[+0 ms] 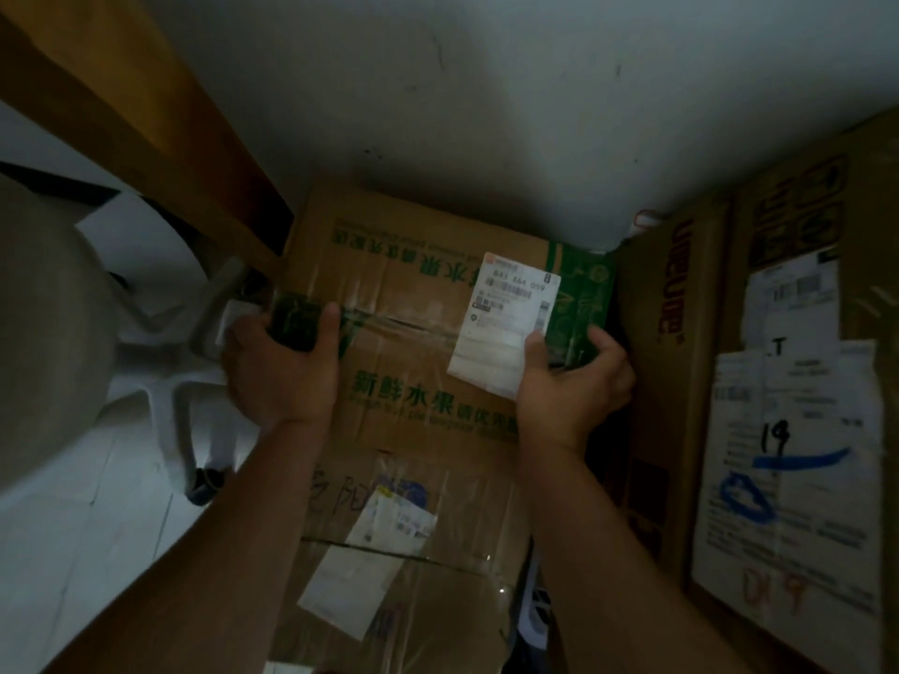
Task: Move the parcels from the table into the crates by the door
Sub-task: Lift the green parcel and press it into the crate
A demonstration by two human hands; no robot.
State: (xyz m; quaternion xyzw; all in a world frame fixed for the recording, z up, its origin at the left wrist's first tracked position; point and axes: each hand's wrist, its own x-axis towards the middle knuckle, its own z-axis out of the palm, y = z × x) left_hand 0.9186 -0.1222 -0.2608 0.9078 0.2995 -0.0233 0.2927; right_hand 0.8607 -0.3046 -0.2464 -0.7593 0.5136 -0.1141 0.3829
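A cardboard parcel [428, 333] printed with green lettering is seen at the centre of the frame, gripped at its two ends. The left hand [282, 367] is clamped on the left end, thumb over the top; the right hand [569, 381] is clamped on the right end, its fingers [605, 347] wrapped round the green edge beside a white shipping label [506, 328]. The parcel is set on top of another taped carton [413, 527] in the lower centre, with a tall carton [676, 381] touching or just beside it on the right. No crate can be made out. A slip is judged likely, because glossy tape covers the cardboard. The right fingers could be pinched against the tall carton, since the gap there is tight. A chair base [194, 381] at the left could be caught underfoot.
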